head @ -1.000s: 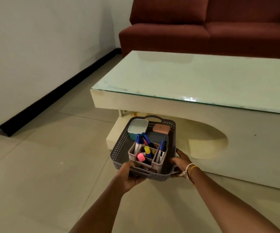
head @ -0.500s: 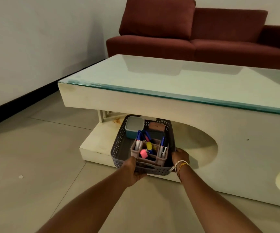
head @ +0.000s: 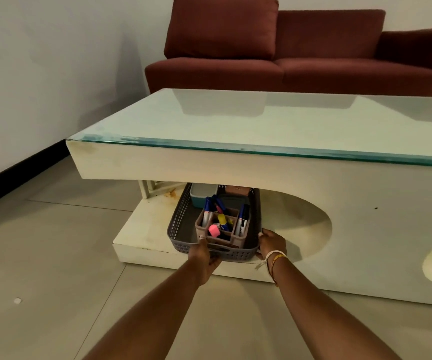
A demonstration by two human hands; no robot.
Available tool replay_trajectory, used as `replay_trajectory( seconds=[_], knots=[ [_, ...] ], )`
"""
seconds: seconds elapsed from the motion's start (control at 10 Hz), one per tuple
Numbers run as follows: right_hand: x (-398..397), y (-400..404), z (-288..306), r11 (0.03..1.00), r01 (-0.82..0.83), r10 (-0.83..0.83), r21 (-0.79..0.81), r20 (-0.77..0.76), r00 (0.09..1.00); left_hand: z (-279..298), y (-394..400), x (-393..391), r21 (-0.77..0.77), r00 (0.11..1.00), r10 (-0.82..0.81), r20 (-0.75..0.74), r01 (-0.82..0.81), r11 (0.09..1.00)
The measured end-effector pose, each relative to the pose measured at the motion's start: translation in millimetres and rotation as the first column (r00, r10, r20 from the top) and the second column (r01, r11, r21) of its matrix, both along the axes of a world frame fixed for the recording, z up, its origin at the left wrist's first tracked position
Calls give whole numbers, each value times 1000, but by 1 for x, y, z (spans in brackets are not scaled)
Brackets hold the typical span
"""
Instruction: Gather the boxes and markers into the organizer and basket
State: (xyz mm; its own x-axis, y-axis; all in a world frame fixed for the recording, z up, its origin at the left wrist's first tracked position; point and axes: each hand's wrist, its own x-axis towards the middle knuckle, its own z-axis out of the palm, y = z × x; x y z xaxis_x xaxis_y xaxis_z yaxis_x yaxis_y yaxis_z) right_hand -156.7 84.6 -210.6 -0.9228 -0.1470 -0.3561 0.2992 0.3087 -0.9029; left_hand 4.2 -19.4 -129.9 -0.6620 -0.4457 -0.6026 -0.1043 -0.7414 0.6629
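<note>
Your two hands hold one grey basket on the lower shelf of the coffee table.

Inside the basket you have one brown organizer at the near end, with three blue-capped markers standing in it that can be counted, plus one yellow-capped and one pink-capped; any others are hidden. Behind it sit two boxes: one light blue at the far left and one brown at the far right, both half under the tabletop. Your left hand grips the near rim, fingers curled around the handle slot. Your right hand clasps the near right corner, fingers wrapped onto the wall, one bracelet at the wrist. One red sofa stands beyond the table.
</note>
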Motion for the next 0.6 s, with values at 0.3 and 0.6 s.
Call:
replay_trajectory(
  seconds=[0.3, 0.6],
  knots=[
    [51, 12, 65, 965, -172, 171, 199, 23, 985, -2, 6, 2, -257, 974, -180, 138, 211, 943],
    [81, 36, 104, 755, -369, 467, 542, -49, 883, 30, 26, 27, -612, 589, -193, 785, 787, -84]
  ],
)
